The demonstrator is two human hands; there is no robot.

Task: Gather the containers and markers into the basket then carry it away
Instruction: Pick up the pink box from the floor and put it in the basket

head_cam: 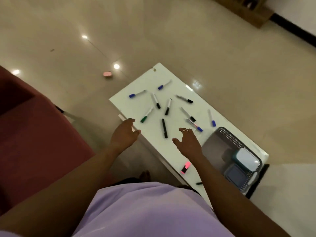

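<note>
Several markers lie scattered on a low white table [172,147]: blue-capped ones [136,94], a green one [146,115], black-capped ones [156,100] and an all-black marker [164,128]. A pink highlighter [185,167] lies near the table's front edge. A grey perforated basket [220,142] at the table's right end holds two lidded containers, a white one [247,159] and a grey-blue one [236,174]. My left hand [124,133] hovers open at the table's left edge. My right hand [187,141] is open above the table, just right of the all-black marker, holding nothing.
A dark red armchair [34,130] stands at the left. A small pink block [107,74] lies on the glossy tiled floor beyond the table. A wooden piece of furniture [248,9] sits at the far top right. My bare foot [145,175] shows below the table edge.
</note>
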